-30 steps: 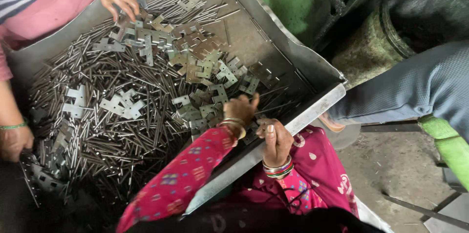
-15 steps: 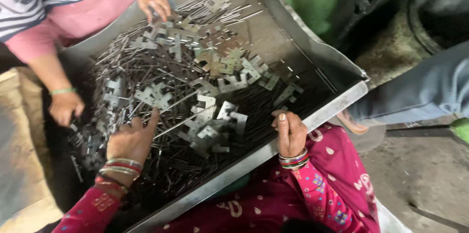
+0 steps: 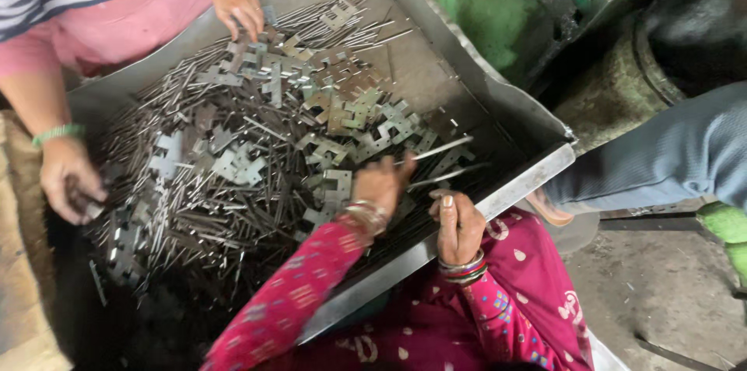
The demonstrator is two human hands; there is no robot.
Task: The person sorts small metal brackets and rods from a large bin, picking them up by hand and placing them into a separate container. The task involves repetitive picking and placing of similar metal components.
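While the head view looks down into a large metal tray [image 3: 498,103], the left hand [image 3: 381,184] pinches a thin steel rod [image 3: 436,149] near the tray's right front edge, its grip closed on it. The right hand [image 3: 457,225] rests at the front rim, fingers curled; whether it holds anything I cannot tell. Flat notched metal plates [image 3: 233,165] and rods fill the tray. Another person's hands [image 3: 236,4] work at the far and left edges.

A big sheet-metal tray [image 3: 498,99] with raised rims carries everything. On its floor lies a dense heap of thin metal rods [image 3: 194,215], with flat notched metal plates [image 3: 237,165] scattered over and among them, thickest across the middle.
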